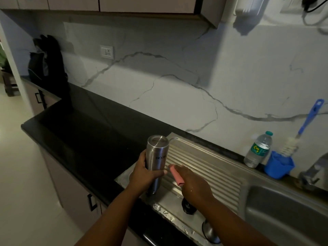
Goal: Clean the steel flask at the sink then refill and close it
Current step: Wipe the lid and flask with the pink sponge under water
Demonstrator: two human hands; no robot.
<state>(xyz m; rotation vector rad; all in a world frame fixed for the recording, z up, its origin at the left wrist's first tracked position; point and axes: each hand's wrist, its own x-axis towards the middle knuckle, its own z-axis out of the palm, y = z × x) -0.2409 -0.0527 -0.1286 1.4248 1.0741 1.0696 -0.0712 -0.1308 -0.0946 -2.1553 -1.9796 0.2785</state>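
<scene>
The steel flask [157, 158] stands upside down, mouth end on the ribbed drainboard [209, 167], its base facing up. My left hand [144, 172] grips its lower body. My right hand [194, 183] holds a folded pink cloth [176, 174] just to the right of the flask, close to its side. A small black lid piece [188, 206] lies on the drainboard under my right wrist. A steel cap [210, 231] lies near the front edge.
The sink basin [284, 215] is at lower right, with the tap [314, 173] behind it. A plastic water bottle [258, 150] and a blue cup [278, 166] holding a bottle brush [301, 128] stand at the wall. Black countertop [85, 132] stretches left.
</scene>
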